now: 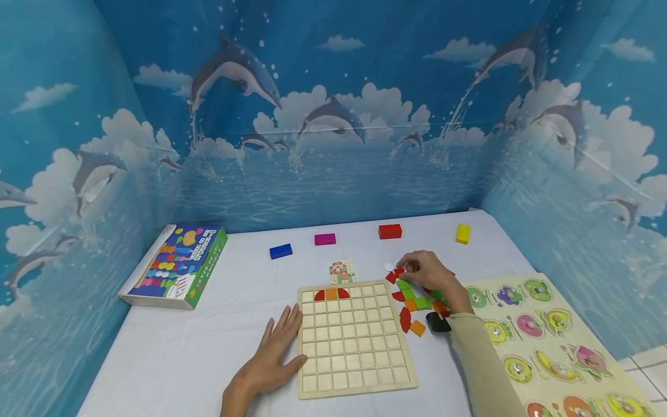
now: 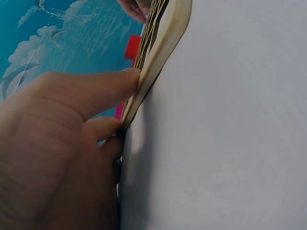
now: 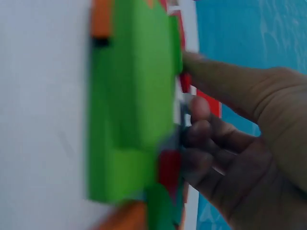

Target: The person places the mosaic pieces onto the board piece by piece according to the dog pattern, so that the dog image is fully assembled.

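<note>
Beside square wooden grid board [image 1: 354,341], steadied by flat, open left hand [image 1: 273,356]: right hand [image 1: 432,277] pinching small red wooden piece [image 1: 398,272], risking scattering crowded coloured-tile pile [image 1: 417,304].

On the table [image 1: 208,353], the grid board [image 1: 354,341] lies central — the loose pieces [image 1: 414,304] at its two o'clock, the boxed game [image 1: 174,266] at ten, the peg puzzle [image 1: 552,341] at three.

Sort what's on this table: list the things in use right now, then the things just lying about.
In use: grid board, steadied by the left hand; loose tile pile, where the right hand reaches; pattern card.

Lying about: game box; blue, magenta, red, yellow blocks; peg puzzle.
</note>
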Demonstrator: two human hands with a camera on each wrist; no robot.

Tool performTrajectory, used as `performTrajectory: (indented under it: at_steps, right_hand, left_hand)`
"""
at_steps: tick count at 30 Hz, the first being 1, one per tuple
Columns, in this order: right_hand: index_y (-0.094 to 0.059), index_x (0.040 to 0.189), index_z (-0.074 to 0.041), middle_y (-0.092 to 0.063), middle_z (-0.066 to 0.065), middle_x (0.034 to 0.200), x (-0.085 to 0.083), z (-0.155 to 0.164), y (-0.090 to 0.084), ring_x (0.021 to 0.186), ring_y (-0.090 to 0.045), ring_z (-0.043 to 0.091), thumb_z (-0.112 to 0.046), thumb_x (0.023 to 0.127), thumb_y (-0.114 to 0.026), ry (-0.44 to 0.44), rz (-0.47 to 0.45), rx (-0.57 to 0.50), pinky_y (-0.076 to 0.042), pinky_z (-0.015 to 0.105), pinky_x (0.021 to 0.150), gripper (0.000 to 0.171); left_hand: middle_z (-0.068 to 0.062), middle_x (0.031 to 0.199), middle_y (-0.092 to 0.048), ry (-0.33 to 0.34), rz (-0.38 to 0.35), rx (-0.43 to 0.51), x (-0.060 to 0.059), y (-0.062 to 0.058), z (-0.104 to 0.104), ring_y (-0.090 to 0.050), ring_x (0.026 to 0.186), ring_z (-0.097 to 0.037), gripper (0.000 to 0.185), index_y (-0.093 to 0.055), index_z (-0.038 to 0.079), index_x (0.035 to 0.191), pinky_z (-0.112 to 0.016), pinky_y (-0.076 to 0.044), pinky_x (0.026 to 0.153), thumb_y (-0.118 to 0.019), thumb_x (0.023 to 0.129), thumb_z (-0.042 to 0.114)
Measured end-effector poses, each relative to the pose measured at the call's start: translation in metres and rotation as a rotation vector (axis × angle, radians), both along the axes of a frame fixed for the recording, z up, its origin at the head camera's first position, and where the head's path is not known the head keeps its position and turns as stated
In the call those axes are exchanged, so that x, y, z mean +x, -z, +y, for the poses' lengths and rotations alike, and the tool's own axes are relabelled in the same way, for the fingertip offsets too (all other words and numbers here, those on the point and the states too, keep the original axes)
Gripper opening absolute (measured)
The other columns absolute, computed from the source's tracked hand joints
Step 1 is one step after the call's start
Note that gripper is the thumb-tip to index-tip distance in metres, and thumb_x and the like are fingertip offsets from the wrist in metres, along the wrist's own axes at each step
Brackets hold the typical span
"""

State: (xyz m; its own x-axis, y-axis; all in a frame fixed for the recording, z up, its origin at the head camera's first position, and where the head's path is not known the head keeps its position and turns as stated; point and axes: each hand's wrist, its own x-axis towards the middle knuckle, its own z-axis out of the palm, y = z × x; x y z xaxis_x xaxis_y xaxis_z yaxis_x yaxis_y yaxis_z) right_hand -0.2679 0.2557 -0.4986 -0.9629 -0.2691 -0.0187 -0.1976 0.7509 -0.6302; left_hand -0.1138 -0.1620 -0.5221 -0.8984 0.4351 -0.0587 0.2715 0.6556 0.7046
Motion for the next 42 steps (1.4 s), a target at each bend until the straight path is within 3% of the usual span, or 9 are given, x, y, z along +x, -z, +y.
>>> performTrajectory:
  at_steps: [10, 19, 24, 30, 34, 39, 42]
  right_hand:
    - [-0.074, 0.102, -0.004, -0.056, 0.005, 0.083, 0.002, -0.010, -0.002, 0.084, -0.054, 0.022, -0.014, 0.093, -0.086, 0.076, -0.029, 0.063, -0.046, 0.030, 0.070, 0.018]
    - [-0.073, 0.095, -0.008, -0.059, 0.003, 0.082, 0.005, -0.009, -0.005, 0.087, -0.056, 0.023, -0.009, 0.092, -0.086, 0.073, 0.022, 0.015, -0.050, 0.029, 0.072, 0.014]
    - [-0.082, 0.109, -0.004, -0.072, 0.003, 0.088, 0.007, -0.012, -0.010, 0.084, -0.060, 0.021, -0.004, 0.092, -0.085, 0.016, 0.110, -0.069, -0.055, 0.026, 0.070, 0.018]
    - [-0.084, 0.093, -0.005, -0.079, 0.003, 0.086, 0.014, -0.034, -0.022, 0.076, -0.069, 0.022, -0.004, 0.090, -0.087, -0.009, 0.106, -0.200, -0.059, 0.022, 0.067, 0.004]
    - [-0.083, 0.090, -0.005, -0.079, 0.003, 0.086, 0.021, -0.057, -0.022, 0.076, -0.073, 0.022, -0.004, 0.090, -0.087, -0.063, 0.109, -0.311, -0.062, 0.023, 0.068, 0.004]
    - [-0.082, 0.090, -0.007, -0.073, 0.003, 0.082, 0.029, -0.095, -0.018, 0.071, -0.060, 0.016, -0.006, 0.091, -0.087, -0.206, 0.181, -0.411, -0.054, 0.024, 0.062, 0.005]
    - [-0.079, 0.090, -0.008, -0.068, 0.002, 0.078, 0.033, -0.116, -0.014, 0.066, -0.054, 0.011, -0.005, 0.092, -0.085, -0.285, 0.153, -0.437, -0.047, 0.022, 0.060, 0.007]
  left_hand:
    - [-0.003, 0.181, -0.012, 0.017, 0.011, 0.006, -0.001, 0.002, 0.000, -0.002, 0.168, -0.028, 0.087, -0.022, 0.007, 0.172, -0.017, 0.021, 0.125, -0.072, 0.103, 0.023]
    - [-0.004, 0.181, -0.013, 0.009, 0.017, 0.000, 0.001, 0.002, -0.001, -0.004, 0.168, -0.027, 0.087, -0.023, 0.007, 0.172, -0.018, 0.021, 0.126, -0.072, 0.102, 0.022]
    - [-0.003, 0.181, -0.014, 0.005, 0.013, -0.001, 0.002, 0.002, -0.001, -0.004, 0.168, -0.027, 0.087, -0.022, 0.007, 0.172, -0.017, 0.021, 0.126, -0.072, 0.102, 0.022]
    - [-0.004, 0.181, -0.013, 0.012, 0.018, 0.010, 0.001, 0.001, -0.001, -0.004, 0.168, -0.028, 0.087, -0.022, 0.007, 0.172, -0.019, 0.020, 0.127, -0.072, 0.102, 0.022]
    - [-0.004, 0.181, -0.014, 0.010, 0.015, 0.010, 0.002, 0.002, -0.001, -0.004, 0.168, -0.028, 0.087, -0.022, 0.007, 0.172, -0.020, 0.020, 0.127, -0.072, 0.102, 0.022]
    - [-0.005, 0.181, -0.014, 0.008, 0.020, 0.030, 0.002, 0.003, -0.002, -0.004, 0.168, -0.030, 0.087, -0.024, 0.007, 0.172, -0.021, 0.019, 0.128, -0.073, 0.102, 0.022]
    - [-0.010, 0.180, -0.016, 0.028, 0.061, 0.064, 0.002, 0.005, -0.003, -0.006, 0.168, -0.034, 0.086, -0.025, 0.004, 0.171, -0.020, 0.020, 0.127, -0.072, 0.102, 0.023]
